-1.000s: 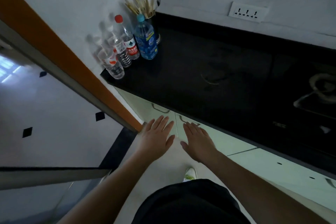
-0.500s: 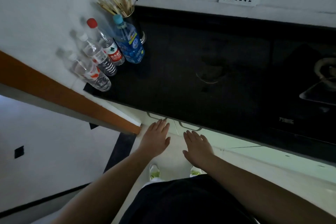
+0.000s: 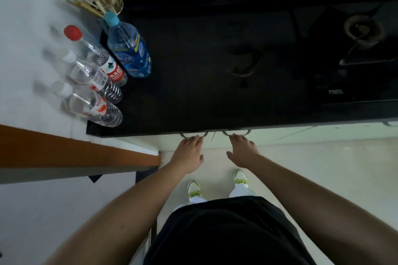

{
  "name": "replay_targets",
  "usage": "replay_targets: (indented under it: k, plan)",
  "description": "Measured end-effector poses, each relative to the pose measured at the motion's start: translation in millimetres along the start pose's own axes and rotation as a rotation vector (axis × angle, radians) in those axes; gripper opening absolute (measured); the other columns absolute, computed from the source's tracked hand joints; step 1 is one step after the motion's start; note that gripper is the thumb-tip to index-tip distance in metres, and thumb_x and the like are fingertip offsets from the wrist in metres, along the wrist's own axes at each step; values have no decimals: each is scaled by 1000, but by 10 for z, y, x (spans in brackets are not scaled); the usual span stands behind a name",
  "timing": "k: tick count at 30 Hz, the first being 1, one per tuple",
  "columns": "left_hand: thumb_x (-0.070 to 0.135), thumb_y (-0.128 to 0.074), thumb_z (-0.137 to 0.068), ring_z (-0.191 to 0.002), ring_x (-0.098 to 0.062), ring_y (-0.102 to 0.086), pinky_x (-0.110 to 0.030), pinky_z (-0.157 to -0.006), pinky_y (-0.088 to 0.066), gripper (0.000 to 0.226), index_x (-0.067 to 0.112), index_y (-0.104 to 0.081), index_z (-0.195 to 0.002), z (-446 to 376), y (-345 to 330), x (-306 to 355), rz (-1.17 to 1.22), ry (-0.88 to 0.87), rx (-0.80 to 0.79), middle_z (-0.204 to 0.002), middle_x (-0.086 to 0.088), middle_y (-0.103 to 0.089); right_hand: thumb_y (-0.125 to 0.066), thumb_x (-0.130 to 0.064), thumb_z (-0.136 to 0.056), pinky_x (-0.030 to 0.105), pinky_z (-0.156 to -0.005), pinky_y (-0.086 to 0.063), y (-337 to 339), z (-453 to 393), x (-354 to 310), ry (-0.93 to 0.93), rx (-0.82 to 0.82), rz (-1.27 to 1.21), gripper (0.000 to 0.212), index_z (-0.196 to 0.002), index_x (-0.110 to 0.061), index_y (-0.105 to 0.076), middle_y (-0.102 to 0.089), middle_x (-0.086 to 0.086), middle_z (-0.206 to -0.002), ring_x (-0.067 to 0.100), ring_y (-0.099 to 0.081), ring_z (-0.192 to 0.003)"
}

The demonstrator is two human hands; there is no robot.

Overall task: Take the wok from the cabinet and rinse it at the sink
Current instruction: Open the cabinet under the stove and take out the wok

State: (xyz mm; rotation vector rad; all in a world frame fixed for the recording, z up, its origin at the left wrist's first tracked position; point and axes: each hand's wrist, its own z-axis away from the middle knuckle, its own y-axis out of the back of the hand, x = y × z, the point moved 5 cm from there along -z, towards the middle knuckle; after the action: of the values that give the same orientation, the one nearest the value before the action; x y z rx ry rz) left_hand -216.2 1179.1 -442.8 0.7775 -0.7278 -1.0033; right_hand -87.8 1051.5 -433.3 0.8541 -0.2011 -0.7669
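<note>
Pale cabinet doors [image 3: 280, 135], curved metal handles [image 3: 237, 132]

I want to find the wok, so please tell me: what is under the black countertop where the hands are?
Under the black countertop only two cabinet door handles show, with the left hand and right hand at them. The countertop's edge covers the doors, so the inside cannot be seen.

Both hands reach to the pale cabinet doors under the black stone counter [image 3: 193, 97]. The left hand [image 3: 188, 153] has its fingertips at the left curved metal handle [image 3: 193, 134], the right hand [image 3: 242, 150] at the right curved metal handle [image 3: 237, 132]; whether the fingers hook them is hidden. Four clear plastic water bottles [image 3: 103, 71] stand at the counter's left end beside a holder of wooden chopsticks [image 3: 94, 0]. A gas burner [image 3: 363, 28] sits far right.
</note>
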Motion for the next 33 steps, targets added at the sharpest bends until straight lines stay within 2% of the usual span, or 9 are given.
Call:
replay_targets:
  k: [7,12,18,23,30,33]
  plan:
    - [35,-33,-101,-148,-24,-5,-36,-120,-5,66,7,-4,-153,24,-98,-87,-9,-49,2,-161,-10,-1,-44,-41,-97,48,-113,-25,-12,-71,16,-82,-71,-70,72,-153,-11,-11,-12,4,-161,25,-14,-147]
    - [34,-37,-98,-146,-25,-14,-40,-119,-12,66,8,-10,-153,-59,-31,-133,11,12,-9,-160,-10,-13,-43,-44,-96,45,-116,-17,-49,-220,17,-98,-74,-106,72,-154,-14,-11,-10,2,-162,21,-8,-149]
    - [43,-40,-95,-141,-31,-25,-46,-111,-27,68,24,-10,-154,-288,-55,-132,41,149,-158,-157,-10,-20,-45,-37,-95,47,-112,-25,-119,-285,88,-39,-45,-46,67,-154,-31,-13,-26,7,-156,28,-25,-142]
    - [42,-47,-93,-140,-33,-26,-48,-106,-31,69,27,-13,-152,-107,-171,32,-41,200,-168,-155,-13,-24,-50,-28,-93,47,-107,-31,-285,-49,156,-33,-41,-86,65,-152,-25,-23,-30,4,-153,25,-26,-141]
    - [45,-48,-91,-139,-29,-26,-51,-104,-38,64,24,-23,-146,459,-584,110,69,213,-164,-150,-9,-28,-46,-43,-96,45,-111,-27,-429,266,226,-8,-46,-27,62,-150,-20,-27,-29,6,-155,26,-26,-143]
    - [49,-44,-93,-138,-31,-26,-51,-107,-35,64,20,-25,-146,671,-670,194,103,288,-164,-148,-11,-28,-43,-53,-94,45,-109,-29,-514,404,285,-1,-67,-61,64,-148,-20,-33,-34,6,-153,27,-30,-140]
